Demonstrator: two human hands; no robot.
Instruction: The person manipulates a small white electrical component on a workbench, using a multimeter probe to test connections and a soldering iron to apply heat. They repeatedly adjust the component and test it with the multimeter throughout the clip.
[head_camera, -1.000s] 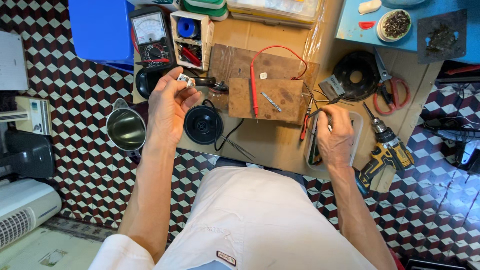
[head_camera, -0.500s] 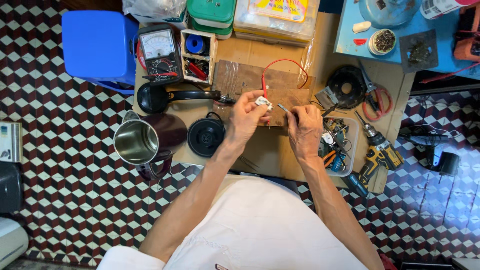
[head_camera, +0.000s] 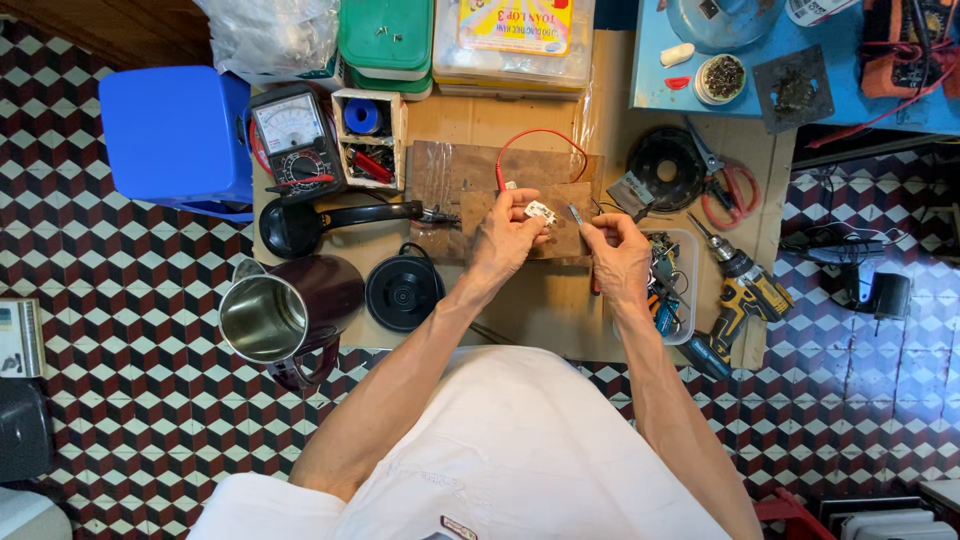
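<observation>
Steel kettle (head_camera: 278, 315): laid on its side on the tiled floor, nearest the person. Round black kettle base (head_camera: 404, 292): set on the cardboard-covered tabletop (head_camera: 545, 310). Left hand (head_camera: 505, 238): closed on a small white part (head_camera: 541, 212), held above the wooden board (head_camera: 470, 180). Right hand (head_camera: 617, 255): pinched on a thin metal tool (head_camera: 577, 214), tip just beside the part. Analogue multimeter (head_camera: 295, 145): placed farther back.

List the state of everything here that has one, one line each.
left hand: pinching a small white part
right hand: gripping a thin metal tool
kettle: on its side, lid off
kettle base: flat, bare
scissors: lying shut
drill: lying down
</observation>
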